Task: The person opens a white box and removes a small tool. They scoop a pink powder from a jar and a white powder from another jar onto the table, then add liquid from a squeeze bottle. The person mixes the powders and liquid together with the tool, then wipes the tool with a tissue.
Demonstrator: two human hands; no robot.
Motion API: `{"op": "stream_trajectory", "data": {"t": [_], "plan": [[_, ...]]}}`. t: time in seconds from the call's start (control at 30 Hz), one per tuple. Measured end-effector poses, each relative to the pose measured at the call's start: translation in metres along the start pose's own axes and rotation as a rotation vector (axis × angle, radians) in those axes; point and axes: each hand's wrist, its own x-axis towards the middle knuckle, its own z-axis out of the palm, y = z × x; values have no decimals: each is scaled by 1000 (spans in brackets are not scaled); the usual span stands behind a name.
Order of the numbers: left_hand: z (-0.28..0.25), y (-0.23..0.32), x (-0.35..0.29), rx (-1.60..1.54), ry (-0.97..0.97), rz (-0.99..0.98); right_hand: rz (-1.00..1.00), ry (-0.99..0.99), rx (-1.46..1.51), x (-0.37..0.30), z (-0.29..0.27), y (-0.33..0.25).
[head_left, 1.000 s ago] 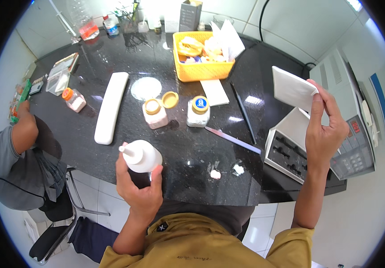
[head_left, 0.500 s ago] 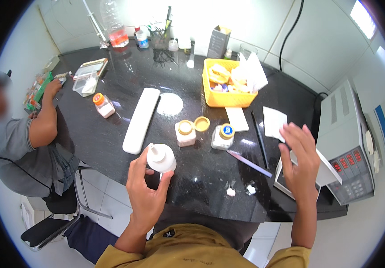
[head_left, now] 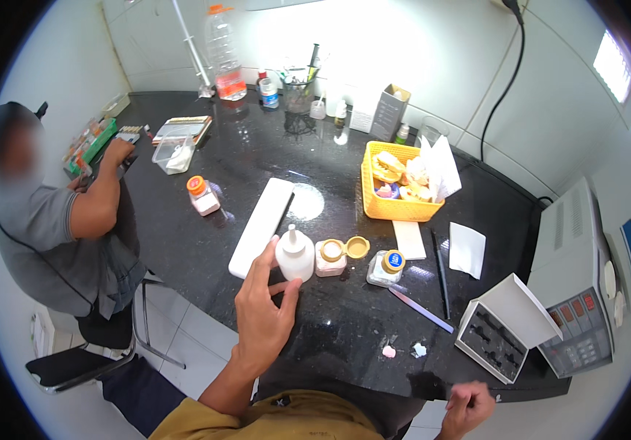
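A white squeeze bottle (head_left: 296, 257) with a narrow nozzle stands upright, my left hand (head_left: 266, 319) holding it with fingers on its left side and thumb at the lower right. Just right of it is a small jar of pale powder (head_left: 331, 265), its gold lid flipped open. Another jar, its gold lid closed with a blue top (head_left: 386, 268), stands farther right. Down by the table's near edge, my right hand (head_left: 469, 407) is curled closed, with nothing visible in it. Two small dabs, one pink (head_left: 389, 352) and one pale blue-white (head_left: 419, 350), lie on the black tabletop.
An open white box (head_left: 485, 345) with dark inside sits by a grey device (head_left: 576, 286). A yellow basket (head_left: 403, 210), a long white case (head_left: 263, 227), a purple stick-shaped tool (head_left: 422, 310) and an orange-lidded jar (head_left: 203, 196) share the table. A co-worker (head_left: 59, 205) sits at left.
My right hand has dropped from over the open box to the table's near edge and curled closed. The squeeze bottle now stands beside the open jar, still in my left hand. The view has shifted.
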Motion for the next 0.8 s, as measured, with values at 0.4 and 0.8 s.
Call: {"op": "stream_trajectory", "data": {"t": [0.4, 0.8], "plan": [[9, -7, -42, -24, 154, 116, 9, 302, 23, 2, 40, 25], [18, -8, -55, 51, 202, 308, 80, 176, 96, 10, 28, 19]]}}
